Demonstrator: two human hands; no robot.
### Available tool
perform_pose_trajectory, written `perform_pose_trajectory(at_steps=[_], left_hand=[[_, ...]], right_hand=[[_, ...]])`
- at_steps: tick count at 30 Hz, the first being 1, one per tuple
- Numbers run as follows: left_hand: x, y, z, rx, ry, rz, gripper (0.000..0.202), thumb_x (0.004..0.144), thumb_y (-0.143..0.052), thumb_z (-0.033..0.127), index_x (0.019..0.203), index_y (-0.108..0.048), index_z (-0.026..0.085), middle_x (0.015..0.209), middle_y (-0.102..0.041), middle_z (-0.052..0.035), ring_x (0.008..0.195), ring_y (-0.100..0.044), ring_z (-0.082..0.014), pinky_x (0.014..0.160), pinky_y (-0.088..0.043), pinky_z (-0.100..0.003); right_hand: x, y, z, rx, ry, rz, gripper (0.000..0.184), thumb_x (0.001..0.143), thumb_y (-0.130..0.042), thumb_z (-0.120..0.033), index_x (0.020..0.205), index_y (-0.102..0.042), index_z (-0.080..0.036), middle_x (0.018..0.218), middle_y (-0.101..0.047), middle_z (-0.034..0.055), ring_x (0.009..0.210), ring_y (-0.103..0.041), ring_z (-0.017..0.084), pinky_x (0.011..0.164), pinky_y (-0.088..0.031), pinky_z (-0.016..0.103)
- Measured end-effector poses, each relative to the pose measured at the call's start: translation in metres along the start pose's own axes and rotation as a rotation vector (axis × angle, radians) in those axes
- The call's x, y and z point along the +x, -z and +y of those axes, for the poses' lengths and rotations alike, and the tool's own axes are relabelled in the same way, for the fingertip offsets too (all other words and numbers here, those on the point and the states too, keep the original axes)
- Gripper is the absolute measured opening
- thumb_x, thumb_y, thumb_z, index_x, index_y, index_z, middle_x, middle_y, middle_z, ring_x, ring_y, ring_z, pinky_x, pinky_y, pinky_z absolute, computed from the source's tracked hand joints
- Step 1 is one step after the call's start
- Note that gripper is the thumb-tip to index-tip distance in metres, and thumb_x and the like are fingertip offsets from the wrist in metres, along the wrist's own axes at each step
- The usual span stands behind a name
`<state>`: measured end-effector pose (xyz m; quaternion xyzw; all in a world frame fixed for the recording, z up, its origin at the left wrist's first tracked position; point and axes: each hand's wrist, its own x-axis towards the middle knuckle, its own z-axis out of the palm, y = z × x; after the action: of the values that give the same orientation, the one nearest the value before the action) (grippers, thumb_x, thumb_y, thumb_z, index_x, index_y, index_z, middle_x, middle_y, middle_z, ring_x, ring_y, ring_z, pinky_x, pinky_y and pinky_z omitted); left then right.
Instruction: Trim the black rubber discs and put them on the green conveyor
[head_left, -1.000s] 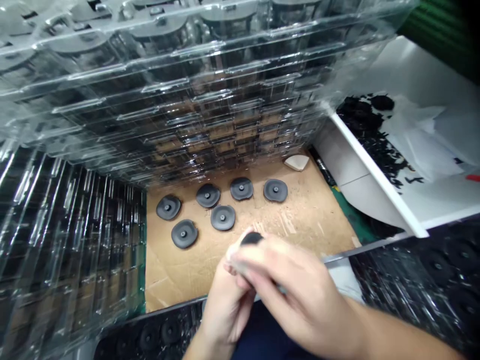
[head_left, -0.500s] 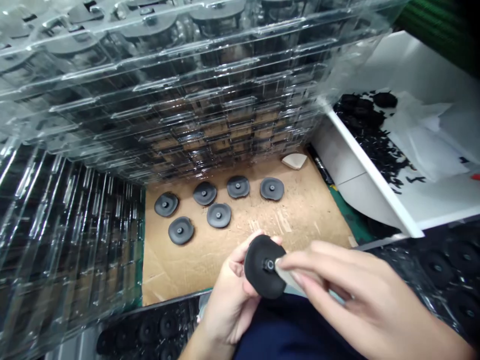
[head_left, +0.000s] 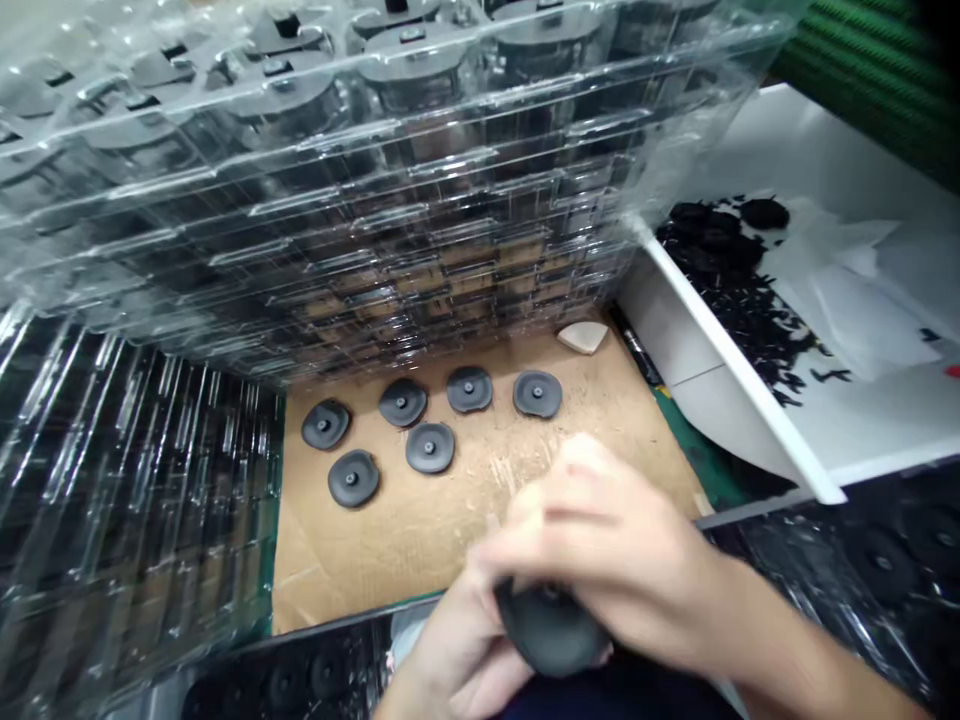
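Note:
Low in the head view, my left hand grips a round black disc by its edge, tilted so that its face shows. My right hand lies across the upper part of the disc with its fingers curled and blurred by motion. It covers most of the disc's small central stem, and what is between its fingertips is hidden. Beyond my hands, several similar grey-black discs lie on a cardboard sheet, each with a small stem pointing up.
Stacked clear plastic trays wall off the back and left. A pale wedge-shaped piece lies at the cardboard's far edge, near a black marker. To the right, a white bin holds small black parts and thin white sheets.
My right hand has moved left and up over the disc, covering its stem. The whitish piece at its fingertips no longer shows. The disc in my left hand is lower and tilted differently.

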<state>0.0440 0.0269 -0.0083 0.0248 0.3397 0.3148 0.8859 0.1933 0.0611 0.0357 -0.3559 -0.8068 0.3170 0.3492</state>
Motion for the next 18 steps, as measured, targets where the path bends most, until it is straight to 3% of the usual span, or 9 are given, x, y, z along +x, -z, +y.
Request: perform_pose_trajectory(at_steps=[4, 6, 9, 13, 18], left_hand=[[0.001, 0.005, 0.003, -0.120, 0.061, -0.206, 0.046, 0.059, -0.081, 0.029, 0.102, -0.069, 0.020, 0.099, -0.073, -0.0063, 0.088, -0.069, -0.0225, 0.071, -0.058, -0.027], [0.000, 0.008, 0.004, -0.165, 0.029, -0.266, 0.047, 0.060, -0.080, 0.030, 0.105, -0.068, 0.023, 0.107, -0.071, -0.0047, 0.095, -0.068, -0.0232, 0.075, -0.057, -0.028], [0.000, 0.010, 0.005, -0.171, 0.011, -0.290, 0.045, 0.062, -0.079, 0.028, 0.105, -0.068, 0.021, 0.107, -0.071, -0.0064, 0.097, -0.067, -0.0244, 0.076, -0.057, -0.028], [-0.002, 0.016, 0.006, -0.161, -0.006, -0.246, 0.052, 0.059, -0.079, 0.033, 0.108, -0.066, 0.020, 0.111, -0.070, -0.0087, 0.101, -0.066, -0.0274, 0.078, -0.057, -0.029], [-0.004, 0.025, 0.006, -0.189, -0.049, -0.088, 0.047, 0.061, -0.076, 0.038, 0.105, -0.068, 0.021, 0.114, -0.069, -0.0092, 0.103, -0.065, -0.0272, 0.085, -0.054, -0.032]], right_hand=[[-0.021, 0.000, 0.034, 0.012, -0.521, 0.105, 0.019, 0.088, -0.052, -0.024, 0.099, -0.067, -0.023, 0.091, -0.071, 0.0019, 0.079, -0.063, 0.015, 0.065, -0.050, 0.026], [-0.040, -0.010, 0.053, 0.027, -0.652, 0.073, 0.021, 0.087, -0.052, -0.029, 0.100, -0.068, -0.024, 0.094, -0.070, 0.0030, 0.080, -0.065, 0.017, 0.065, -0.053, 0.027], [-0.073, -0.041, 0.072, -0.070, -0.657, 0.101, 0.028, 0.088, -0.047, -0.030, 0.107, -0.066, -0.022, 0.097, -0.066, 0.0078, 0.085, -0.064, 0.021, 0.073, -0.055, 0.035], [-0.102, -0.078, 0.076, -0.218, -0.648, 0.226, 0.034, 0.091, -0.041, -0.029, 0.116, -0.061, -0.019, 0.116, -0.052, 0.0152, 0.088, -0.059, 0.022, 0.083, -0.050, 0.045], [-0.103, -0.086, 0.076, -0.312, -0.586, 0.235, 0.039, 0.085, -0.053, -0.026, 0.123, -0.056, -0.018, 0.123, -0.048, 0.0164, 0.096, -0.055, 0.026, 0.081, -0.050, 0.049]])
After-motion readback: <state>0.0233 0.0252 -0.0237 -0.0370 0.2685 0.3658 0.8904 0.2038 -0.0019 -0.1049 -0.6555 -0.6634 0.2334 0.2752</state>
